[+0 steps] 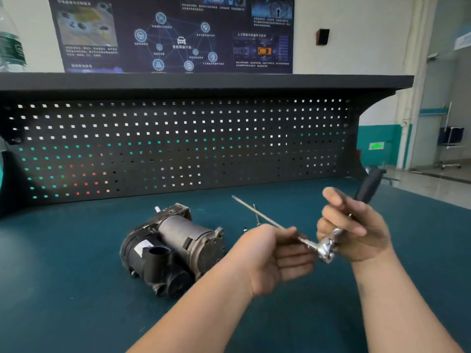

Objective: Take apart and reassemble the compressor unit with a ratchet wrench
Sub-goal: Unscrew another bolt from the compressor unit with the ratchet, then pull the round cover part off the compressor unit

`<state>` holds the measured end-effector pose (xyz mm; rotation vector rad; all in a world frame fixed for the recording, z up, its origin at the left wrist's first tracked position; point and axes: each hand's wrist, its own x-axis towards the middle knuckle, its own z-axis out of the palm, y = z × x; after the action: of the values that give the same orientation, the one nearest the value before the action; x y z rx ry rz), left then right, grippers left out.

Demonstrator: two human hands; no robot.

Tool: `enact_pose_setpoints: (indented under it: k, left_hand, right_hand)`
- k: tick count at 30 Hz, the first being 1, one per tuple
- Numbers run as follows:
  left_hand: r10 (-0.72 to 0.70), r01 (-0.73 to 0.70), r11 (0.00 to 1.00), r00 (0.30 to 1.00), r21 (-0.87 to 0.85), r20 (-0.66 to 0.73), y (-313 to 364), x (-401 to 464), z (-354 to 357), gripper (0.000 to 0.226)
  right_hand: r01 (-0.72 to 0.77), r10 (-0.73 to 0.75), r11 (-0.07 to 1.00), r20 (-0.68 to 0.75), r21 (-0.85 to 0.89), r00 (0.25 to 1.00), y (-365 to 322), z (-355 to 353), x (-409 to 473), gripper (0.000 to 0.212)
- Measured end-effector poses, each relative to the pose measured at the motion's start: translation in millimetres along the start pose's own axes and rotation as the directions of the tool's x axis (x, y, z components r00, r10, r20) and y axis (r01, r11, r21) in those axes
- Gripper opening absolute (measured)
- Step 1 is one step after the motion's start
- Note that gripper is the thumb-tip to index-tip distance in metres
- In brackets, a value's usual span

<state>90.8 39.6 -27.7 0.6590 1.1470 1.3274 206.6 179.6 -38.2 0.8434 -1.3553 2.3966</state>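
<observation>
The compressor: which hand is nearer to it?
Left. The left hand hovers just right of the compressor; the right hand, holding the ratchet, is farther right.

Both hands are motion-blurred, so finger positions are mushy. The right hand (353, 230) covers the middle of the ratchet wrench (328, 247), and the left hand (274, 253) hides part of the long bolt (257, 212). Small bits (256, 215) behind it are too tiny to tell. The bottle (10, 36) is cut off at the left edge, and the poster (173, 34) text is unreadable.
</observation>
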Motion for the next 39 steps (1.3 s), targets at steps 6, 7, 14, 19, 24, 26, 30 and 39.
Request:
enact_pose_setpoints:
  k: [6, 7, 14, 19, 24, 26, 30, 39]
  left_hand:
    - [0.035, 0.002, 0.994, 0.937, 0.106, -0.348, 53.2, 83.7, -17.8, 0.024]
    - [0.018, 0.042, 0.988, 0.926, 0.15, -0.377, 57.2, 96.3, -23.7, 0.023]
    - [0.058, 0.213, 0.854, 0.867, 0.475, -0.494, 73.9, 158.2, -48.3, 0.034]
    - [0.271, 0.351, 0.477, 0.813, 0.806, -0.515, 73.3, 175.4, -69.3, 0.04]
    - [0.404, 0.444, 0.029, 0.814, 0.895, -0.417, 54.0, 184.0, -71.7, 0.019]
    - [0.441, 0.444, -0.011, 0.806, 0.896, -0.394, 50.0, 184.5, -73.2, 0.01]
    - [0.462, 0.449, -0.05, 0.802, 0.892, -0.378, 48.2, 180.0, -72.5, 0.016]
    - [0.688, 0.165, 0.288, 0.65, 0.943, -0.323, 31.9, 116.7, -21.9, 0.032]
  right_hand:
    - [0.071, -0.074, 0.996, -0.871, -0.045, 0.486, 29.6, -38.1, 27.9, 0.009]
    - [0.077, -0.067, 0.996, -0.913, -0.039, 0.402, 37.8, -43.3, 31.6, 0.014]
    - [0.293, -0.058, 0.956, -0.974, 0.01, 0.221, 58.8, -62.1, 36.9, 0.02]
    - [0.381, -0.03, 0.922, -0.967, 0.071, 0.253, 59.8, -63.6, 32.9, 0.017]
    - [0.36, -0.023, 0.931, -0.972, 0.064, 0.233, 61.2, -62.0, 34.0, 0.016]
    - [0.351, -0.029, 0.935, -0.976, 0.05, 0.215, 61.8, -61.7, 35.2, 0.016]
    - [0.358, -0.041, 0.933, -0.982, 0.028, 0.183, 60.6, -61.5, 36.5, 0.015]
    - [0.424, -0.064, 0.905, -0.984, 0.013, 0.167, 59.0, -58.0, 40.1, 0.021]
